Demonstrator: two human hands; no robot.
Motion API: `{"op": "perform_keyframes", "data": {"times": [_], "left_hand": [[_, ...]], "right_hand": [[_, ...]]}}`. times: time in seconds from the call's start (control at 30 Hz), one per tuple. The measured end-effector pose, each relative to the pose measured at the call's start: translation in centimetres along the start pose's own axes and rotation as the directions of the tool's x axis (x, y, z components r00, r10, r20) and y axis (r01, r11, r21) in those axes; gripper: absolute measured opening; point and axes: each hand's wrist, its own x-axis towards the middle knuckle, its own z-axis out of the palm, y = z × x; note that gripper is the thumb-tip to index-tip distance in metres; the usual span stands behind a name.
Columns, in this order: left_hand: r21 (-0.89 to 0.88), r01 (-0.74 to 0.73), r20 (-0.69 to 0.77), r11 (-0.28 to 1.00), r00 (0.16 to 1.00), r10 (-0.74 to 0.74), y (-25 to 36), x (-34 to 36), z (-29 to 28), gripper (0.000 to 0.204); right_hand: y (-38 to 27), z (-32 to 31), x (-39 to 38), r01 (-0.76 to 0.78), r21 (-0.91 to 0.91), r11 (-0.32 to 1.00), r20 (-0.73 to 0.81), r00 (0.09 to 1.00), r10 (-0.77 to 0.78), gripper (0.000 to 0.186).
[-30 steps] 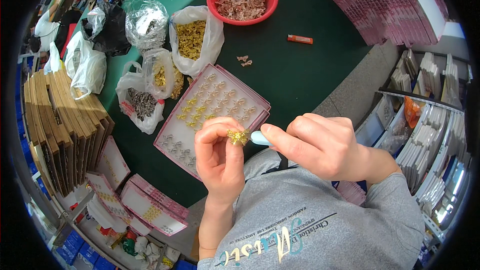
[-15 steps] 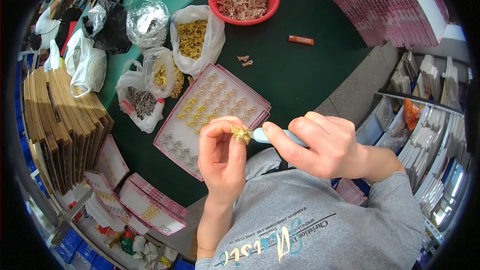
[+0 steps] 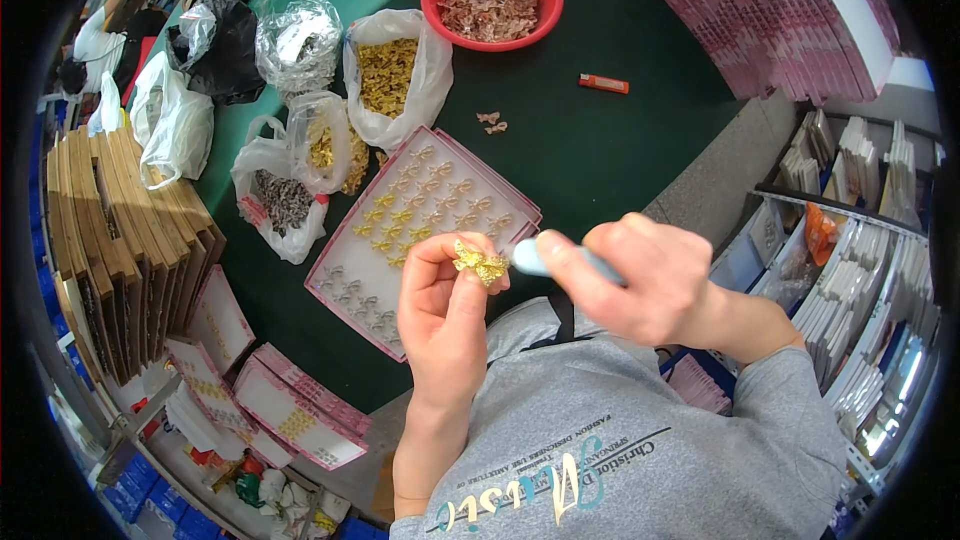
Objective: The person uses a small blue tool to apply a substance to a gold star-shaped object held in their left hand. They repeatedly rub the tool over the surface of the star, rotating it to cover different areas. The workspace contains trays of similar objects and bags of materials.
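Observation:
Pinched between the thumb and fingers of my left hand (image 3: pixel 443 305) is a small gold ornament (image 3: pixel 480 262) with wing-like lobes. My right hand (image 3: pixel 645 285) is closed around a tool with a thick light-blue handle (image 3: pixel 535 256); its thin tip lies beside the ornament, blurred, and I cannot tell whether they touch. Beyond both hands lies a pink-edged white tray (image 3: pixel 352 225) with rows of similar ornaments in rose, gold and silver tones. My left hand covers part of its near right side.
Plastic bags of gold pieces (image 3: pixel 387 75) and of dark silver pieces (image 3: pixel 284 202) stand left of the tray. A red bowl (image 3: pixel 555 0) holds pinkish pieces. An orange-red lighter (image 3: pixel 603 84) lies on the green table (image 3: pixel 580 155). Pink-edged boards (image 3: pixel 760 30) are stacked at the far right.
The gold ornament has turned so its wing-like lobes show more broadly. My right hand has tilted and the blue handle has shifted slightly, its motion blurred.

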Motion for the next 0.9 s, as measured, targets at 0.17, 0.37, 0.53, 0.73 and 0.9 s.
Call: {"op": "perform_keyframes", "data": {"times": [0.17,0.37,0.53,0.73,0.9], "left_hand": [[-0.048,-0.039,0.066,0.998,0.997,0.042,-0.4,0.4,-0.9,0.016],[0.023,-0.114,0.091,0.993,0.990,0.111,-0.5,0.4,-0.8,0.015],[0.094,-0.153,0.090,0.984,0.985,0.144,-0.5,0.4,-0.7,0.013],[0.144,-0.192,0.091,0.971,0.979,0.181,-0.5,0.4,-0.7,0.012],[0.163,-0.217,0.100,0.962,0.974,0.203,-0.5,0.5,-0.6,0.013]], "right_hand": [[0.4,0.4,-0.8,-0.087,0.156,0.984,-0.033,0.995,0.093,0.040],[-0.3,-0.2,-0.3,-0.114,0.274,0.955,0.091,0.992,0.092,0.043],[-0.6,-0.2,-0.1,-0.113,0.271,0.956,0.109,0.990,0.086,0.040],[-0.5,-0.2,0.0,-0.117,0.255,0.960,0.125,0.988,0.088,0.038],[-0.6,0.1,-0.3,-0.121,0.213,0.970,0.106,0.989,0.101,0.039]]}}
